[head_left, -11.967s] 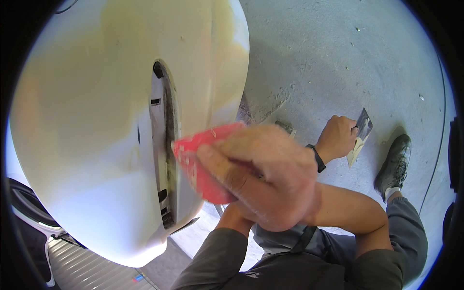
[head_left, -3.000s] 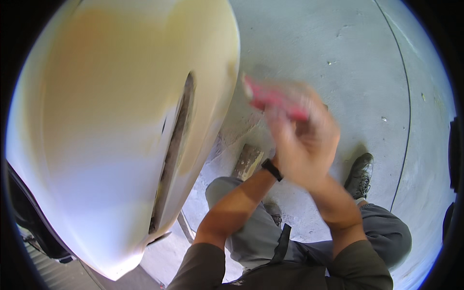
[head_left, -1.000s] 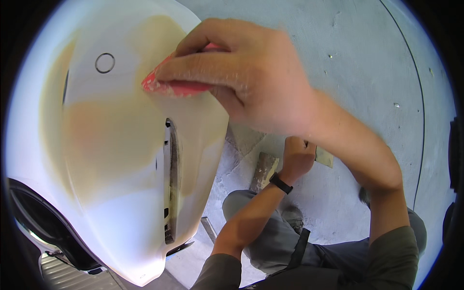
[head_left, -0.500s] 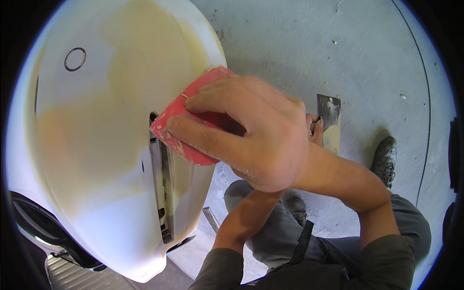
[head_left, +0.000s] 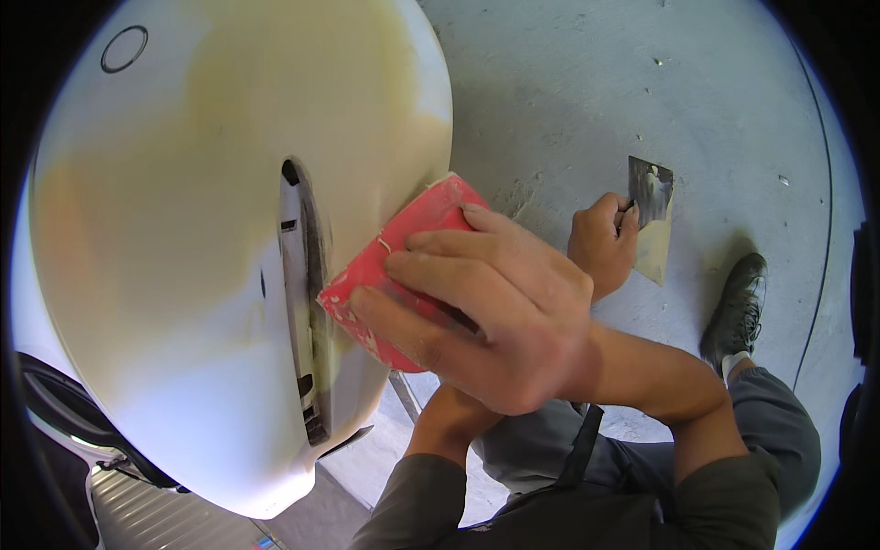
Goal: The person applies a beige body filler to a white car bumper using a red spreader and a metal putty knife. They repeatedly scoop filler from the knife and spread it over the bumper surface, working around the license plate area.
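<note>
My right hand (head_left: 513, 312) is closed around a red plastic spreader (head_left: 417, 238) smeared with pale filler. Its lower left corner lies over the white car bumper (head_left: 211, 394), just right of a long dark slot (head_left: 295, 266); whether it touches the surface I cannot tell. Yellowish patches cover parts of the bumper. Passing beneath the right one, my left arm reaches out to the right. There my left hand (head_left: 602, 240) pinches the edge of a flat metal plate (head_left: 651, 194) with cream filler on its lower part. The left wrist is hidden behind the right hand.
Grey concrete floor (head_left: 550, 101) spreads to the right, with small debris and a dark line. My black shoe (head_left: 738, 307) stands below the metal plate. A dark wheel arch (head_left: 92, 431) curves at the lower left, near a ribbed metal surface (head_left: 156, 513).
The red spreader has moved down and right along the bumper, away from the slot's upper end. My left hand now shows more fully beside the plate. The whole view has shifted slightly.
</note>
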Motion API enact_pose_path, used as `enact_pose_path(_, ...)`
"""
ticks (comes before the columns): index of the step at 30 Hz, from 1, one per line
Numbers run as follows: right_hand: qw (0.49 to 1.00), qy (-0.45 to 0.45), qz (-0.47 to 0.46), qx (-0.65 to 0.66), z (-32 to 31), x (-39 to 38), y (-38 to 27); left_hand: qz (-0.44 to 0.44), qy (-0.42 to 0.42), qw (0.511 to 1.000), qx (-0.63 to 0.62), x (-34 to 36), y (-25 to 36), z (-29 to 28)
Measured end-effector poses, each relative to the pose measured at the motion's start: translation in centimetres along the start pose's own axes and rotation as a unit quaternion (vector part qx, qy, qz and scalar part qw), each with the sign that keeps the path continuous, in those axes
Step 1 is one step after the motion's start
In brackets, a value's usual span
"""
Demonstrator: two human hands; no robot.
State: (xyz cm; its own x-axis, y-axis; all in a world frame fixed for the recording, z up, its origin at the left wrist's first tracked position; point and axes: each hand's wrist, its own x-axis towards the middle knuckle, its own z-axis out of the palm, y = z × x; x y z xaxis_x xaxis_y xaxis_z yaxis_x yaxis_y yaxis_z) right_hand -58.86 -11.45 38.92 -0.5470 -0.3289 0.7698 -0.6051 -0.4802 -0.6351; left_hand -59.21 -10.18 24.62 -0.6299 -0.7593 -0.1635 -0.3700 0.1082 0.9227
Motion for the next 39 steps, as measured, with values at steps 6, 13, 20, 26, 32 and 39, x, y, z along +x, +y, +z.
enact_pose_path(6,0.999,-0.030,0.014,0.007,-0.5,-1.4,-1.6,0.017,-0.005,1.000,0.004,0.1,0.3,-0.3)
enact_pose_path(13,0.997,-0.074,0.034,0.018,-0.8,-2.5,-3.3,0.018,0.002,1.000,-0.004,0.2,0.4,-0.3)
enact_pose_path(20,0.994,-0.094,0.048,0.034,-0.6,-3.6,-4.5,0.009,-0.010,1.000,0.015,0.4,0.2,-0.3)
enact_pose_path(26,0.994,-0.088,0.052,0.031,-0.5,-3.5,-4.9,0.014,-0.008,1.000,0.010,0.4,-0.2,0.0)
enact_pose_path(32,0.982,-0.147,0.091,0.080,-1.2,-3.1,-5.0,0.052,0.010,0.999,0.011,0.6,-0.6,0.3)
enact_pose_path(39,0.969,-0.153,0.122,0.151,-7.3,-0.5,-1.1,-0.056,-0.001,0.998,0.004,0.6,-0.8,0.5)
